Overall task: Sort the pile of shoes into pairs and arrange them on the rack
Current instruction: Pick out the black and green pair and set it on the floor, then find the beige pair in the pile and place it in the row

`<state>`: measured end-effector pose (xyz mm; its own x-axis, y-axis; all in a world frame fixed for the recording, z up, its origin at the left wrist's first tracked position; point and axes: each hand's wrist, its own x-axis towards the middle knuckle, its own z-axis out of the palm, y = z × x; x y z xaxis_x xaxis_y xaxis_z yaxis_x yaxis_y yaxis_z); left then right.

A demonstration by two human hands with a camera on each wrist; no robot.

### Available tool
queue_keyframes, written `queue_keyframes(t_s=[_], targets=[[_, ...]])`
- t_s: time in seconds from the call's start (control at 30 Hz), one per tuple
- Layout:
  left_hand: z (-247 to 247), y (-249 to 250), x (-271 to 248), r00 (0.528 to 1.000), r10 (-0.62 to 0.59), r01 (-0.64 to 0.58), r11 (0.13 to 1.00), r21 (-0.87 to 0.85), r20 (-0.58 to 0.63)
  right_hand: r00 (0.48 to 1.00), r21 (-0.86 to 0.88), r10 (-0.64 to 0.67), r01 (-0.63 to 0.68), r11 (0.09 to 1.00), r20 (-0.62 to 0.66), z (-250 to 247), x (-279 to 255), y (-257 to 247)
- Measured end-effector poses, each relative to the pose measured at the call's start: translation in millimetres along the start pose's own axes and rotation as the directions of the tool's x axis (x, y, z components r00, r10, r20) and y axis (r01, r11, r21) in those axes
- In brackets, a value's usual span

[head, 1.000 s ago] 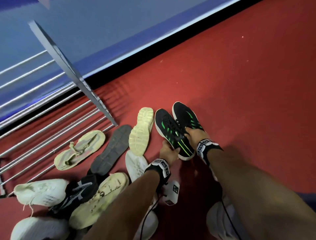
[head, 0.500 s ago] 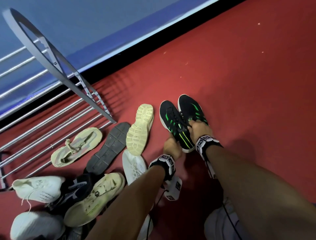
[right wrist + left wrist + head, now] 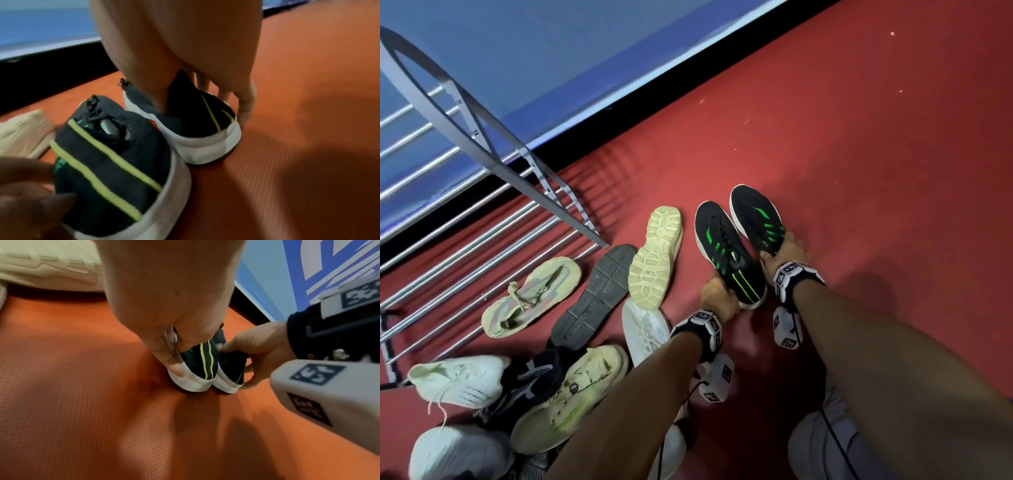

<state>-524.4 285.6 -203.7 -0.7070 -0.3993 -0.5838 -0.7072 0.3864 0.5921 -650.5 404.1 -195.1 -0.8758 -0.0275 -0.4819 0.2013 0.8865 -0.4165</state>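
Two black sneakers with green stripes stand side by side on the red floor, toes pointing away from me. My left hand (image 3: 717, 301) grips the heel of the left black sneaker (image 3: 726, 250), thumb on the collar and fingers along its side (image 3: 174, 360). My right hand (image 3: 784, 251) holds the right black sneaker (image 3: 755, 219) at its heel, thumb inside the opening (image 3: 156, 91) and fingers down the outer side. Both white heel soles (image 3: 191, 382) touch the floor. The metal shoe rack (image 3: 493, 164) stands at the left.
A pile of shoes lies left of my arms: a cream sneaker sole-up (image 3: 655, 257), a grey sole (image 3: 594, 294), a beige knit shoe (image 3: 530, 294), several white and cream sneakers (image 3: 458, 380) and a black-and-white one (image 3: 530, 377). A blue wall with a black base (image 3: 619, 120) runs behind.
Both hands have slid the two black sneakers slightly away from me and set them closer to parallel. The view has tilted, bringing more of the rack's frame into sight.
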Motion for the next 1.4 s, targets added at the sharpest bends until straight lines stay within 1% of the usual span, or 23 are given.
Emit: queue_keyframes(t_s=[0.1,0.17,0.23,0.37,0.47,0.53,0.63,0.73,0.8,0.87,0.93,1.0,1.07,1.1,1.13,1.17,1.2,1.23,1.27,1.3,1.37,1.4], targets=[[3,13,-8,1.000,0.028,-0.027,0.999,0.024,-0.013,0.994,-0.005,-0.091,0.091,0.996,-0.062,-6,10,-1],[9,23,-11,0.999,0.012,-0.011,1.000,0.025,-0.048,0.988,-0.010,-0.131,0.131,0.991,-0.081,-13,16,-2],[16,30,-12,0.996,-0.042,0.043,0.999,0.012,-0.076,0.990,0.014,-0.112,0.113,0.993,-0.091,-26,24,-5],[21,31,-9,0.997,-0.006,0.005,1.000,-0.016,-0.082,0.994,0.036,-0.086,0.089,0.995,-0.068,-40,37,-13],[17,38,-5,0.994,-0.028,0.022,0.998,-0.052,-0.109,1.000,0.069,0.004,-0.004,0.998,0.000,-32,30,-10],[15,41,-1,0.994,-0.040,0.032,0.996,-0.081,-0.105,0.999,0.053,0.043,-0.041,0.998,-0.029,-29,27,-2],[15,40,2,0.996,-0.023,0.014,0.995,-0.103,-0.091,0.995,0.104,0.035,-0.026,0.994,-0.094,-35,37,9],[19,44,3,0.998,-0.039,0.033,0.995,-0.096,-0.052,0.987,0.172,0.002,0.025,0.985,-0.160,-42,47,9],[22,52,0,0.996,-0.065,0.058,0.994,-0.096,-0.063,0.986,0.181,-0.032,0.062,0.982,-0.164,-44,49,5],[26,54,1,0.995,-0.071,0.065,0.993,-0.103,-0.063,0.990,0.191,-0.050,0.076,0.979,-0.135,-43,48,4],[27,52,3,0.997,-0.061,0.057,0.995,-0.080,-0.048,0.994,0.171,-0.054,0.071,0.983,-0.098,-36,47,7],[26,47,10,0.999,-0.039,0.041,0.997,-0.070,0.019,0.993,0.134,-0.102,0.110,0.985,-0.064,-29,48,9],[28,24,29,0.993,-0.027,0.035,0.997,-0.064,0.114,0.991,0.025,-0.137,0.137,0.990,-0.014,-22,52,8],[26,16,34,0.989,-0.026,0.034,0.998,-0.056,0.146,0.992,-0.055,-0.122,0.122,0.991,0.018,-19,49,5],[18,15,30,0.988,-0.035,0.039,0.999,-0.025,0.151,0.994,-0.119,-0.100,0.103,0.988,0.033,-15,43,0],[4,20,18,0.991,-0.033,0.033,0.999,0.005,0.131,0.994,-0.152,-0.107,0.108,0.982,0.015,-8,34,-8],[-12,26,4,0.993,-0.018,0.011,0.998,0.065,0.118,0.987,-0.162,-0.156,0.147,0.976,-0.042,0,23,-18],[-24,25,-8,0.994,0.013,-0.027,0.991,0.134,0.104,0.968,-0.169,-0.226,0.206,0.964,-0.108,9,9,-29],[-35,19,-18,0.996,0.045,-0.059,0.980,0.190,0.079,0.943,-0.186,-0.296,0.266,0.946,-0.153,18,-8,-42],[-47,12,-30,0.995,0.089,-0.098,0.968,0.231,0.051,0.917,-0.208,-0.363,0.327,0.922,-0.168,27,-23,-54],[-74,-9,-53,0.997,0.079,-0.079,0.964,0.255,0.012,0.858,-0.232,-0.500,0.465,0.854,-0.120,45,-51,-82],[-89,-22,-63,0.999,0.033,-0.029,0.962,0.273,-0.013,0.823,-0.224,-0.562,0.534,0.815,-0.084,54,-64,-96]])
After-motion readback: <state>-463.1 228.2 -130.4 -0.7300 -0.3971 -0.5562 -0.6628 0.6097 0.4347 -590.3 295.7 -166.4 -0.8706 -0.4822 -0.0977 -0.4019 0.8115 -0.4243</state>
